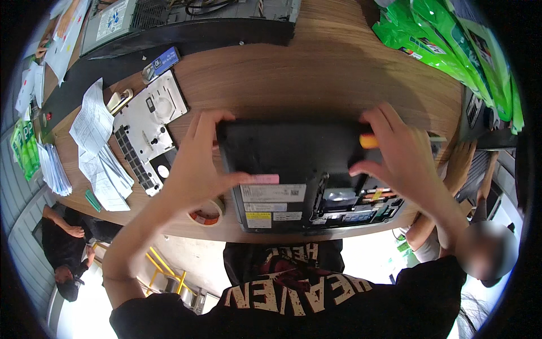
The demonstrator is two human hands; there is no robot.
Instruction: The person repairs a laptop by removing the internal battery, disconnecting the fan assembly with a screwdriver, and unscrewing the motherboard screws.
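A black laptop (288, 152) lies bottom side up at the table's near edge, labels on its left part. An uncovered bay (358, 206) at its near right shows inner parts. My left hand (206, 152) grips its left side, thumb on the underside by a pink label (263, 179) and fingers at the far left corner. My right hand (398, 152) is closed on the far right part, fingers over the far edge. Under that palm sits a tool with a yellow-orange end (368, 140); its kind is mostly hidden.
Left of the laptop are a tape roll (208, 214), a pale cover panel (152, 107), papers (96, 124) and a small blue box (164, 62). An opened computer case (192, 34) stands at the back, green bags (435, 45) far right. Other people sit around the table.
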